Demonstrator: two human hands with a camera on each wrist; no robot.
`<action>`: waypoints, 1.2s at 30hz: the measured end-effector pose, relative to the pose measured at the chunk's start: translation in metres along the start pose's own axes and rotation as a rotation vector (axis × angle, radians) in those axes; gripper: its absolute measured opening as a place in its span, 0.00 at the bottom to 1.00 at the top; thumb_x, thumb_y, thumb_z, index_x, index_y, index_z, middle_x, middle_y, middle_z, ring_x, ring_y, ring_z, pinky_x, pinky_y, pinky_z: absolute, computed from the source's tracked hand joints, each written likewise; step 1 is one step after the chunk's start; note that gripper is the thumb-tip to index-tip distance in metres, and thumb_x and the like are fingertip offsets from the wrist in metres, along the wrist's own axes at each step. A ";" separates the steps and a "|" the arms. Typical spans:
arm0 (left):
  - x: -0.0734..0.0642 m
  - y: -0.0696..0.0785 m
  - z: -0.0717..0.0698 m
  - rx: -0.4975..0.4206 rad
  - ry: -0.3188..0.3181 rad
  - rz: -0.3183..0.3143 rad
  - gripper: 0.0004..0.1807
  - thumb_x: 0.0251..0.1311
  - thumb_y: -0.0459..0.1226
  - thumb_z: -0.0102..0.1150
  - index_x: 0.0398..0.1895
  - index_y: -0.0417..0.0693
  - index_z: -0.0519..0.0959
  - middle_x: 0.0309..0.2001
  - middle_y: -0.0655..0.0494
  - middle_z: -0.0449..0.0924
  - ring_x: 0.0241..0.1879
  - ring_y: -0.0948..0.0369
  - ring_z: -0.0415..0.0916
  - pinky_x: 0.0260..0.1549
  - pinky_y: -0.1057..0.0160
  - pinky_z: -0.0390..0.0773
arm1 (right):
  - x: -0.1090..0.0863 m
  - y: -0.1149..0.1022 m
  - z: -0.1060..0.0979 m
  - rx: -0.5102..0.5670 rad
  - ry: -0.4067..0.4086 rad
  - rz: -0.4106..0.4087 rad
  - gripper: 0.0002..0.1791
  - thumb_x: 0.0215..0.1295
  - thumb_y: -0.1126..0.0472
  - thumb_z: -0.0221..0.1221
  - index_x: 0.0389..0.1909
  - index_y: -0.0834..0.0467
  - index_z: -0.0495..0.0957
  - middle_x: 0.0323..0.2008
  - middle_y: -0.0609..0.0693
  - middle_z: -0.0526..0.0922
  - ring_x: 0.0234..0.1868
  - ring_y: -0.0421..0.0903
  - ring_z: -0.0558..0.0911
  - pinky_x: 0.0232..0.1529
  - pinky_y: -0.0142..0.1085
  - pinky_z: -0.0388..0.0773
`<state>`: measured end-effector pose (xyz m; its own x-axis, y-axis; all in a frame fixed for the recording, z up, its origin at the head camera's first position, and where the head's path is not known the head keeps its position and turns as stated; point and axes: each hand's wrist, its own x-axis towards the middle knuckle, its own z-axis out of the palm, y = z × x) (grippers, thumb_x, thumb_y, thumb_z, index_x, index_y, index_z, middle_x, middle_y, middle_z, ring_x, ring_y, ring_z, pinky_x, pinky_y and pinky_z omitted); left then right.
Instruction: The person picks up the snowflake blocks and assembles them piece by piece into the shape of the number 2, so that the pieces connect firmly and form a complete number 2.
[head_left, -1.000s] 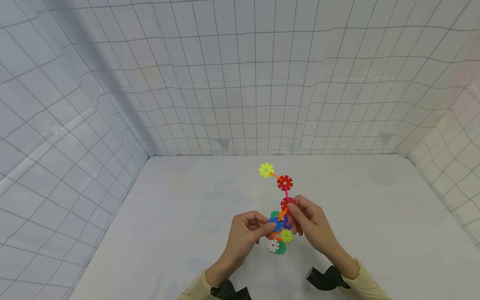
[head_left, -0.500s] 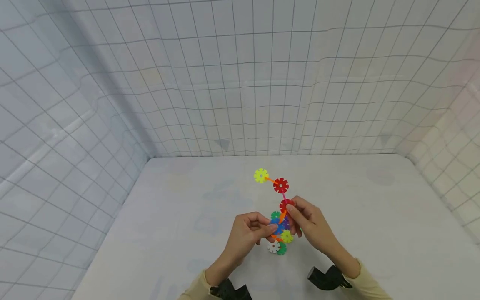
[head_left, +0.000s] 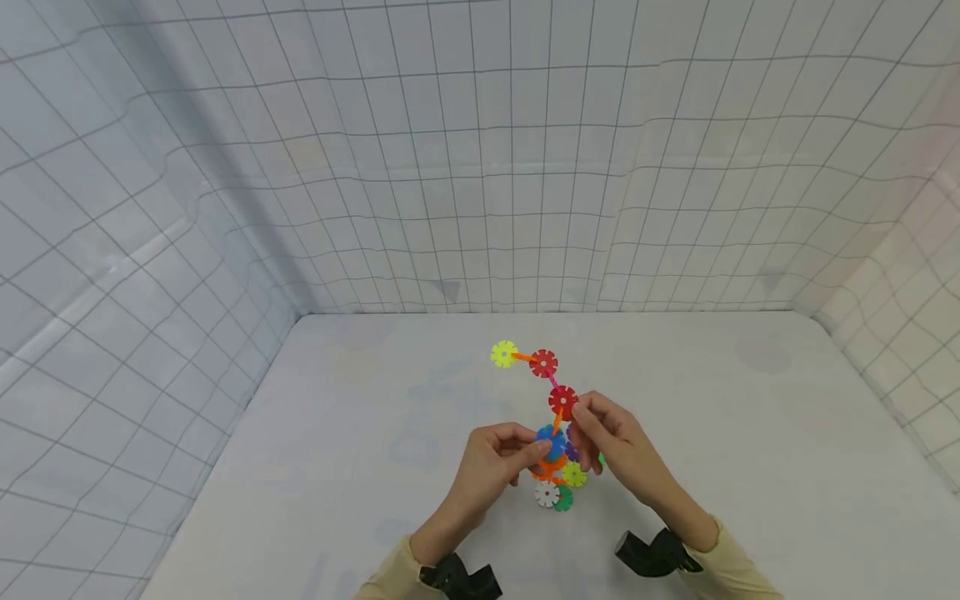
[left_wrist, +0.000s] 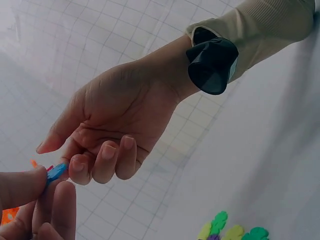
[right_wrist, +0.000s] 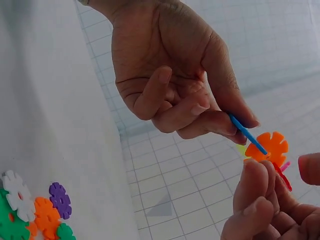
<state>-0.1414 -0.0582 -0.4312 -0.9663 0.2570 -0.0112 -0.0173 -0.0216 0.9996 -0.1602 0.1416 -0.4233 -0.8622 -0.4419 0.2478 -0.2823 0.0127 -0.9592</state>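
My left hand (head_left: 495,467) pinches a blue notched plastic disc (head_left: 550,442) between thumb and fingers. From it a joined chain of snowflake building discs rises away: an orange disc (right_wrist: 275,145), a red disc (head_left: 562,402), a pink one seen edge-on, another red disc (head_left: 543,363), an orange one and a yellow disc (head_left: 504,354) at the end. Beside the nearer red disc is my right hand (head_left: 618,437). Its thumb (right_wrist: 310,169) stands apart from its fingers (right_wrist: 255,182) in the right wrist view; the fingers lie close by the disc, contact unclear.
Beneath the hands, loose discs lie on the white table (head_left: 360,483): a white disc (head_left: 547,493), a green disc (head_left: 564,500), a yellow disc (head_left: 573,475), a purple disc (right_wrist: 60,200) and orange ones. Grid-patterned curtains (head_left: 555,167) surround the back and sides.
The chain's far end has swung left, and the nearer red disc has shifted left from the right hand's fingertips. Both hands have stayed nearly in place, the left still pinching the blue disc.
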 end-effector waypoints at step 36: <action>0.025 -0.069 -0.033 0.983 0.060 0.136 0.18 0.50 0.51 0.69 0.40 0.53 0.81 0.35 0.61 0.71 0.36 0.61 0.64 0.28 0.65 0.69 | 0.010 0.004 -0.017 -0.048 0.066 0.043 0.11 0.74 0.62 0.46 0.37 0.68 0.68 0.22 0.59 0.72 0.16 0.51 0.73 0.16 0.34 0.73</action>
<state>-0.1727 -0.0824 -0.5012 -0.9562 0.2619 0.1308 0.2887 0.7699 0.5691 -0.1771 0.1530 -0.4225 -0.8993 -0.3799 0.2166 -0.2630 0.0741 -0.9620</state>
